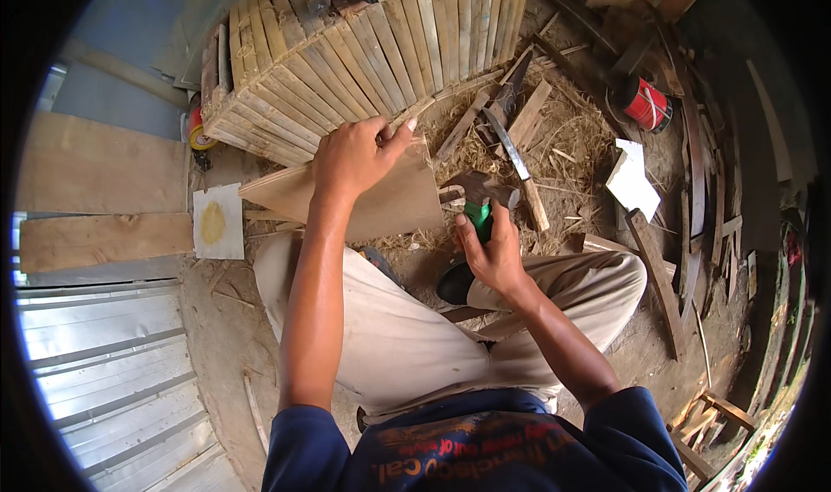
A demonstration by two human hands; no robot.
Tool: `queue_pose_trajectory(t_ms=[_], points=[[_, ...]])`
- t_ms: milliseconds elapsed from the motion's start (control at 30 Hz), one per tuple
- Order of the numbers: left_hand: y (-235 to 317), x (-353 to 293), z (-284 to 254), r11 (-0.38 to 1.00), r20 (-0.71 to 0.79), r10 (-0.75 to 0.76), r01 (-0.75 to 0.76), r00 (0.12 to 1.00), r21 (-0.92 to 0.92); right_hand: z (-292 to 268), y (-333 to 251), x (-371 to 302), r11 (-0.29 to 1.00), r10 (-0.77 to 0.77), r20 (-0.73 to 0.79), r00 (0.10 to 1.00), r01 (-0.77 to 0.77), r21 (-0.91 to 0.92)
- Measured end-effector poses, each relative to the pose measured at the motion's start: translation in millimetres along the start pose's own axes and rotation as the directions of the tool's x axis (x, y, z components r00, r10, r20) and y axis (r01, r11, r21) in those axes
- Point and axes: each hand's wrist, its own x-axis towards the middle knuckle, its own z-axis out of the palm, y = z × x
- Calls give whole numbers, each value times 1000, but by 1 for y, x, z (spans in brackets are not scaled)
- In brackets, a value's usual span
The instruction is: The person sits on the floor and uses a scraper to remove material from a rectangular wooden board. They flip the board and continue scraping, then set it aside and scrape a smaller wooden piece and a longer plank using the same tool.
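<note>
One plywood board on your lap | your left hand is gripping its top edge, fingers clenched | your right hand is grasping one green-handled tool beside it | one bamboo panel behind | one red spool.

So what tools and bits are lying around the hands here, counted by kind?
Green-handled tool: 1
Knife: 1
Flat board: 1
Red spool: 1
Slat panel: 1
White paper: 1
Total: 6
</note>
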Motion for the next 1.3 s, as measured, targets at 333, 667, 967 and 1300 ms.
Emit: queue_pose_trajectory(t_ms=[333,667,967,1300], points=[[0,5,-1,998,17,-22,21,1000,54,10,-12,20,608,492,-22,871,-326,724],[12,-42,7,999,-60,34,-32,998,33,24,-40,13,-628,373,701,608,-391,673],[16,-56,8,990,-128,137,-133,982,40,14,-60,8,-875,310,760,572,-142,463],[18,-52,3,983,-75,180,-176,981,50,20,-66,9,-783,260,774,577,-343,519]])
